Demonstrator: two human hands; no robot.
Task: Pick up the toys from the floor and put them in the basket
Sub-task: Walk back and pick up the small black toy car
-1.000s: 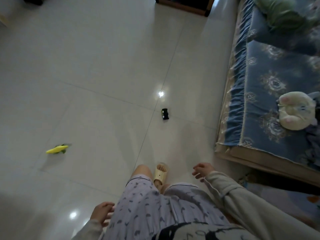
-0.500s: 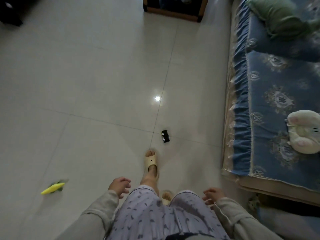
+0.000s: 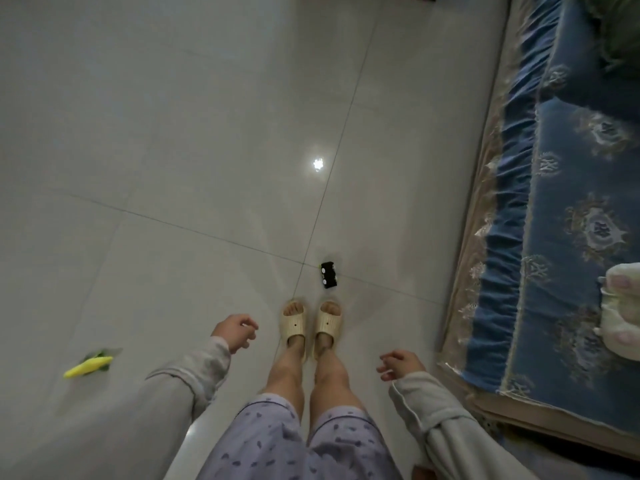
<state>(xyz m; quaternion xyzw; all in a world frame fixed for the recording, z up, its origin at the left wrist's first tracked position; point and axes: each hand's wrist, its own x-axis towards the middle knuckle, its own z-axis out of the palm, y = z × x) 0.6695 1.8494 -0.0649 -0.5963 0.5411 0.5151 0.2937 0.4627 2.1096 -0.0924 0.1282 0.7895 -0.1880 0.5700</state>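
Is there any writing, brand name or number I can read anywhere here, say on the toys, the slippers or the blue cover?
None can be read.
Black toy car: pale marks on it, too small to tell.
Yellow toy: blurred, no text seen.
Slippers: a small dark dot, no lettering.
Blue cover: woven emblems only, no legible words.
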